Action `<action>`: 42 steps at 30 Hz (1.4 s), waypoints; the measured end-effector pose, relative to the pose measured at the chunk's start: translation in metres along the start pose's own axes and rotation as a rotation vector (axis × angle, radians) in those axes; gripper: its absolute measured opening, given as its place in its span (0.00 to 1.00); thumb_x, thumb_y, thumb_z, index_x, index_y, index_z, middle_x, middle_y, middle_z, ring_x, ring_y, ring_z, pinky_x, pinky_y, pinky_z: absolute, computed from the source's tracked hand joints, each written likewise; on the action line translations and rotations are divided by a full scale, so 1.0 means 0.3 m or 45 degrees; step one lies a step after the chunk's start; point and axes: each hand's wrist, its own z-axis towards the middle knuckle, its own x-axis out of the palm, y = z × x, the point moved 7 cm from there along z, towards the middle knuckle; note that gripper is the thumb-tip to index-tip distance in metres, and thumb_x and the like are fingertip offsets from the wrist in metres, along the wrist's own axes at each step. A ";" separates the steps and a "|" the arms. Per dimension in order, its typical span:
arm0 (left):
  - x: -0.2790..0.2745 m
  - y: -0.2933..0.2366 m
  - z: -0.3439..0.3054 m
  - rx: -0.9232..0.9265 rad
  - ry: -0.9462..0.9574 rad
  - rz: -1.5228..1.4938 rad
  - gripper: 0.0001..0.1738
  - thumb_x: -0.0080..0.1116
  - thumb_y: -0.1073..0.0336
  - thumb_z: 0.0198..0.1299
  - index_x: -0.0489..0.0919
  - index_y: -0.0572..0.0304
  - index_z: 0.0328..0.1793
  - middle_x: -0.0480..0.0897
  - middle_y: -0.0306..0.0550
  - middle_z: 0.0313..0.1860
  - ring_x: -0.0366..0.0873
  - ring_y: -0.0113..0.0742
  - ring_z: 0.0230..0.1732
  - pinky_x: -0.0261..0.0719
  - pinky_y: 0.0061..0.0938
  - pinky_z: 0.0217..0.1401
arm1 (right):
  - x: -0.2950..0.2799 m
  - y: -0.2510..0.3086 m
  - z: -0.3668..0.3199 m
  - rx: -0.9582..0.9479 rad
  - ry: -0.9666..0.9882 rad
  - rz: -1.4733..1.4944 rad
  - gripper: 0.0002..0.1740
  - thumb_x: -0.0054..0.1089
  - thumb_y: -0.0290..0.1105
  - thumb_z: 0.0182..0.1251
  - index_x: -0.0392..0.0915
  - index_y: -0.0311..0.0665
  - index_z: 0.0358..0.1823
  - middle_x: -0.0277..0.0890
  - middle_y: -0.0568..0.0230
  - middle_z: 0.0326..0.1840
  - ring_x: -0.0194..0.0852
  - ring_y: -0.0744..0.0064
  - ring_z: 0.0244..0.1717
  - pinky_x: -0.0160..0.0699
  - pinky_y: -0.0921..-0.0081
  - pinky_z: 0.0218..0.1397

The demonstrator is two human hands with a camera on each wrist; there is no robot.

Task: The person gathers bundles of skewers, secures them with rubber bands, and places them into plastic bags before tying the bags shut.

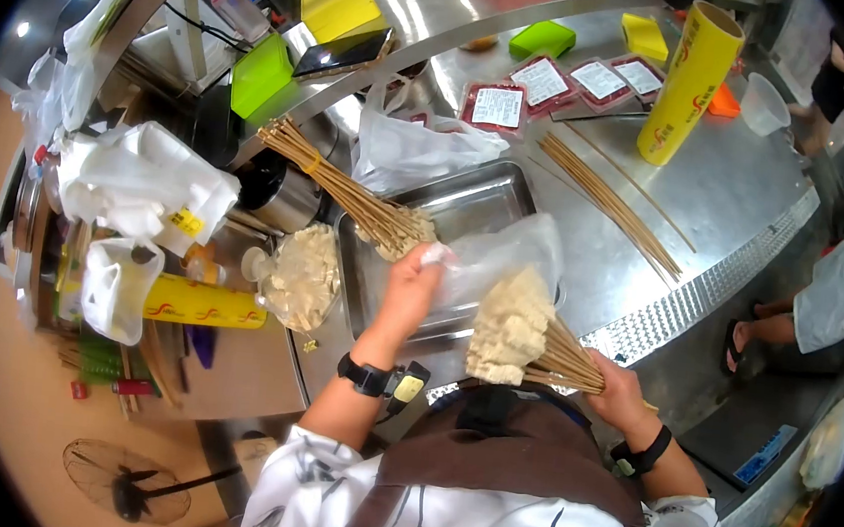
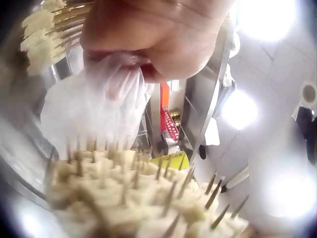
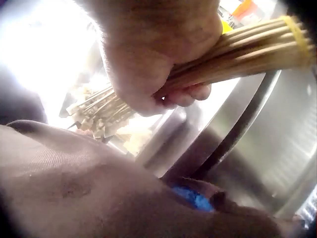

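Observation:
My left hand [image 1: 407, 297] pinches the gathered edge of a clear plastic bag [image 1: 514, 246], which spreads out to the right over the metal tray [image 1: 494, 192]. In my right hand [image 1: 619, 395] is a bundle of bamboo skewers [image 3: 242, 52], gripped by the sticks, with a yellow band near their bare end. Pale, folded food pieces [image 1: 511, 337] crowd the skewers' other end, beside the bag. Stick tips poke out of these pieces [image 2: 124, 193] in the left wrist view. A second banded skewer bundle [image 1: 338, 191] lies across the tray's left rim, its food end partly behind my left hand.
Left of the tray sits a bag of loose pale pieces [image 1: 302, 278]. Bare skewers [image 1: 613, 205] lie on the steel counter [image 1: 749, 197] to the right, near a standing yellow roll [image 1: 688, 86]. Labelled packs [image 1: 496, 106] line the back. Another person's leg [image 1: 773, 329] shows at right.

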 end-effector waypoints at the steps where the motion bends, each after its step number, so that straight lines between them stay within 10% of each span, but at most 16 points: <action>1: 0.002 0.001 -0.002 0.004 0.004 -0.003 0.13 0.53 0.76 0.56 0.79 0.64 0.47 0.82 0.38 0.35 0.76 0.24 0.37 0.74 0.21 0.41 | 0.003 0.004 -0.001 0.000 -0.004 -0.005 0.26 0.65 0.23 0.52 0.75 0.39 0.56 0.80 0.49 0.41 0.80 0.48 0.42 0.80 0.66 0.41; 7: 0.057 -0.052 -0.018 0.608 -0.062 1.123 0.14 0.60 0.72 0.53 0.78 0.60 0.48 0.82 0.54 0.38 0.80 0.42 0.39 0.76 0.31 0.43 | 0.038 -0.082 -0.048 0.175 -0.154 0.253 0.28 0.61 0.23 0.51 0.74 0.35 0.59 0.82 0.50 0.41 0.84 0.61 0.42 0.80 0.71 0.45; 12: -0.008 0.027 0.064 0.305 -0.249 0.913 0.13 0.56 0.60 0.63 0.83 0.60 0.43 0.82 0.57 0.30 0.81 0.45 0.34 0.76 0.32 0.42 | 0.105 -0.141 -0.106 0.407 0.284 0.423 0.32 0.63 0.25 0.47 0.73 0.32 0.60 0.83 0.52 0.43 0.82 0.70 0.45 0.78 0.74 0.50; 23: -0.017 0.004 0.091 0.139 -0.178 0.925 0.24 0.47 0.50 0.71 0.85 0.61 0.41 0.81 0.51 0.25 0.78 0.38 0.30 0.75 0.31 0.39 | 0.030 -0.016 -0.110 0.173 0.222 0.318 0.30 0.66 0.23 0.44 0.76 0.32 0.56 0.83 0.54 0.40 0.84 0.65 0.40 0.80 0.73 0.46; 26: -0.067 0.035 0.131 0.183 -0.238 0.825 0.26 0.45 0.49 0.70 0.83 0.65 0.38 0.79 0.60 0.23 0.79 0.54 0.28 0.74 0.40 0.37 | -0.022 -0.026 -0.153 0.196 0.171 0.267 0.30 0.64 0.22 0.44 0.76 0.32 0.55 0.83 0.54 0.40 0.84 0.67 0.40 0.79 0.74 0.46; 35: -0.090 -0.056 0.150 0.225 -0.408 0.662 0.24 0.44 0.52 0.73 0.84 0.66 0.41 0.75 0.38 0.21 0.69 0.25 0.27 0.71 0.27 0.33 | -0.094 -0.146 -0.285 0.412 0.008 0.285 0.30 0.59 0.20 0.44 0.75 0.30 0.56 0.82 0.59 0.42 0.79 0.75 0.43 0.77 0.77 0.48; 37: -0.048 -0.069 0.142 0.355 -0.368 0.529 0.25 0.45 0.52 0.71 0.83 0.67 0.39 0.74 0.56 0.18 0.72 0.44 0.22 0.70 0.38 0.33 | -0.091 -0.149 -0.295 0.443 -0.016 0.274 0.30 0.58 0.20 0.45 0.75 0.30 0.56 0.82 0.59 0.42 0.79 0.76 0.43 0.76 0.77 0.48; 42: 0.051 -0.018 0.152 0.253 -0.228 0.682 0.26 0.46 0.51 0.71 0.80 0.71 0.37 0.73 0.60 0.19 0.71 0.47 0.23 0.70 0.38 0.33 | 0.009 -0.064 -0.153 0.310 -0.014 0.413 0.30 0.61 0.22 0.48 0.73 0.31 0.58 0.82 0.57 0.45 0.81 0.73 0.46 0.77 0.75 0.50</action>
